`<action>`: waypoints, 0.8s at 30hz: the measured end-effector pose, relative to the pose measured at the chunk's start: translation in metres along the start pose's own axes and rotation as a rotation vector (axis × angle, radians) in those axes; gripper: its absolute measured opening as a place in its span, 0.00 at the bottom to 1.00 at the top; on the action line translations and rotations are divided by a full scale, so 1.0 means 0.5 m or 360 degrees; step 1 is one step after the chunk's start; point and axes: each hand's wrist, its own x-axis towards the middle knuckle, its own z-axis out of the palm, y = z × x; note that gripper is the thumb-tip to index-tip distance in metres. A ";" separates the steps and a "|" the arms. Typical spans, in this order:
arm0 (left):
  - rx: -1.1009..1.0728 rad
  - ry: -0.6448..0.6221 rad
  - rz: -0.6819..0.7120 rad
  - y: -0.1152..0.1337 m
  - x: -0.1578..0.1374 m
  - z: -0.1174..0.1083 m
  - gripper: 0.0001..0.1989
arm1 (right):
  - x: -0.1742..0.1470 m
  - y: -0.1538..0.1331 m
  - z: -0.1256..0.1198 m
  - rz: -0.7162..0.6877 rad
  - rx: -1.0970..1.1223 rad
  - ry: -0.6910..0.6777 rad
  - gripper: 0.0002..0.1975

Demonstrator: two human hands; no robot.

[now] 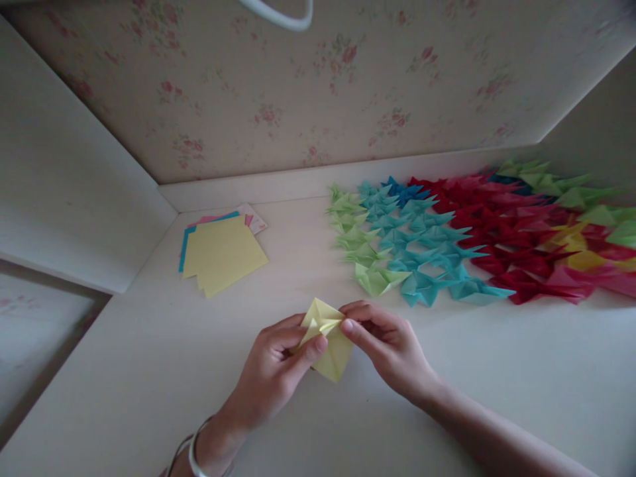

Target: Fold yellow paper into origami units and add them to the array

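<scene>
Partly folded yellow paper (334, 358) sits at the lower centre of the frame, the left hand (281, 366) gripping its left side and the right hand's (390, 341) fingers pinching a raised flap (329, 326). For a crisp fold, brace with the left thumb and align edges before pressing.

The person is wearing two slim bands on the left wrist (226, 421). The first, a pale bracelet (193, 457), is showing a silvery-white finish and is forming a smooth, rounded curve. The second — a darker, thinner band (179, 453) — is sitting just beside it, farther up the arm; its material is remaining unclear. The left hand (278, 368) and the right hand (392, 344) are both appearing bare, the thumbnails looking short and rounded. The right forearm (491, 424) is showing bare — wrist to edge of view — and is narrowing towards the hand.
</scene>
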 end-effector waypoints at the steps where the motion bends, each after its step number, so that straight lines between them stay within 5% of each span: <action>1: -0.0034 -0.0001 -0.0018 0.000 -0.002 0.004 0.15 | -0.001 0.002 0.002 0.0007 0.0014 0.0021 0.08; 13: 0.0051 0.0168 -0.0061 -0.014 0.002 0.024 0.14 | -0.005 -0.006 0.014 0.0084 -0.0127 -0.0051 0.11; 24: 0.0084 0.0388 -0.0097 -0.026 -0.011 0.026 0.18 | -0.007 0.001 0.023 0.0252 0.0054 0.0237 0.12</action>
